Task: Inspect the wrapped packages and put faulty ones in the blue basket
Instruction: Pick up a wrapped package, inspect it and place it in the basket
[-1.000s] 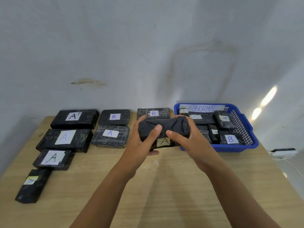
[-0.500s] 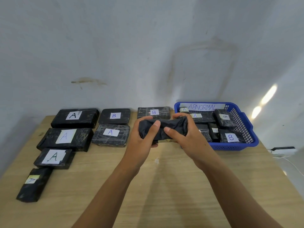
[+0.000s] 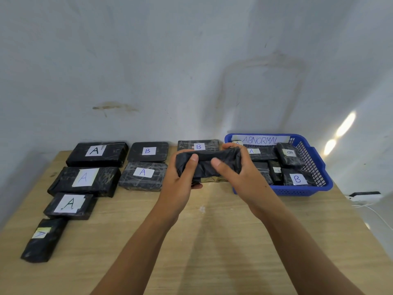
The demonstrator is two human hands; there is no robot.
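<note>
Two-handed grip: package [image 3: 225, 156], wooden table [image 3: 202, 233], wall [image 3: 191, 60]

The person's left hand [image 3: 179, 180] and right hand [image 3: 243, 177] were bare, with a short, plain nail showing on the left thumb [image 3: 192, 161] and on the right thumb [image 3: 219, 165], and the slim left forearm [image 3: 138, 250] and right forearm [image 3: 297, 241] were likewise uncovered, with bare skin along their whole visible length.

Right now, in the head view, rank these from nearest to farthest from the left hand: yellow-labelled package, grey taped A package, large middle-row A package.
1. Grey taped A package: just left of the left hand, which grips the crumpled black package.
2. Large middle-row A package: further left.
3. Yellow-labelled package: far left, nearest the camera.
</note>
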